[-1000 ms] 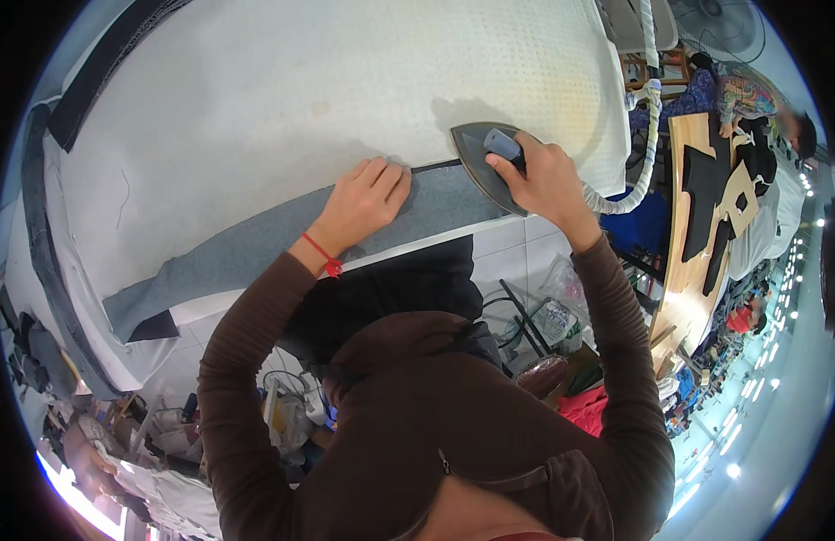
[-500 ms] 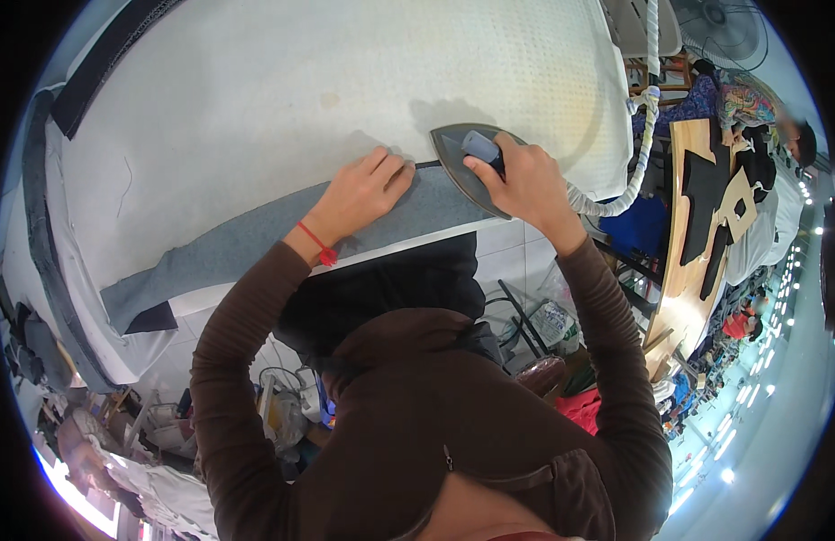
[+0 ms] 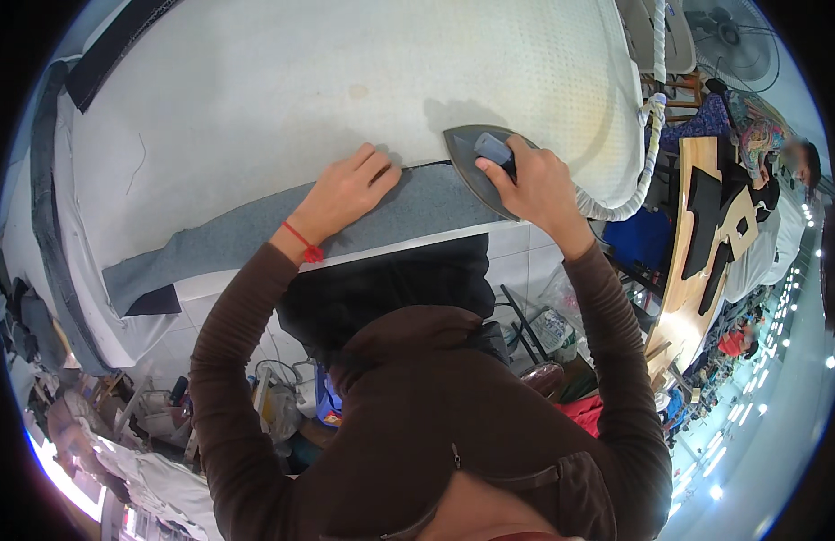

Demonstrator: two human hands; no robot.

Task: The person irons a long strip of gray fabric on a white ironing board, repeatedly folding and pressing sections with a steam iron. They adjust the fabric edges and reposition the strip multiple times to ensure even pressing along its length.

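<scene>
A long grey-blue fabric strip [image 3: 255, 221] lies along the near edge of the padded white ironing surface [image 3: 282, 99]. On its upper edge rests my left hand [image 3: 350, 185], palm down, with bent fingers closed at the fabric edge. The fingertips are partly hidden. My right hand [image 3: 539, 185] is wrapped round the blue-grey handle of an iron [image 3: 469, 167]. The soleplate sits flat over the right end of the strip, its pointed tip toward the upper left. A dark edge of cloth shows between the hand and the iron.
A white-wrapped hose [image 3: 629, 207] curves up at the right of the ironing surface. Dark denim [image 3: 52, 216] hangs at its left edge, and a dark strip [image 3: 120, 50] lies at the far left. Right, a person [image 3: 769, 149] is beside a wooden table [image 3: 679, 302] with black cut pieces.
My left hand has slid left along the strip. The iron has shifted slightly left relative to the ironing surface, still in my right hand. The whole view has turned a little.
</scene>
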